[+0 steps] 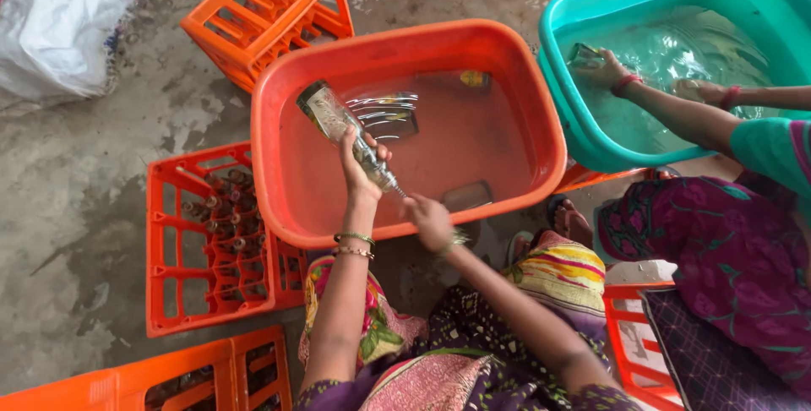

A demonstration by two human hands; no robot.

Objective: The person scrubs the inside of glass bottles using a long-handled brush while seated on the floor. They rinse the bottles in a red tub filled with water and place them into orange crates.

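Plastic sheet: we see a crumpled clear plastic sheet (51, 27) at the far left on the concrete floor (84, 208).
Crates: an orange plastic crate (211, 242) on the floor at the left holds small glass bottles in its near-right cells; another orange crate (266, 14) sits tilted beyond it.
Left hand: our left hand (361, 168) has its fingers wrapped around a clear glass bottle (346, 132), held slanted above the tub, base up and far-left, neck pointing down toward the right hand.
Tub: a red-orange rectangular plastic tub (405, 48) holds shallow water, with more bottles lying submerged in it.
Right hand: our right hand (431, 221) is closed at the tub's near rim, just beside the bottle's mouth; we cannot tell what its fingers pinch.
Neighbour: to the right a teal plastic tub (591, 124) of water; another person's hand (610, 73) presses a bottle under the water.
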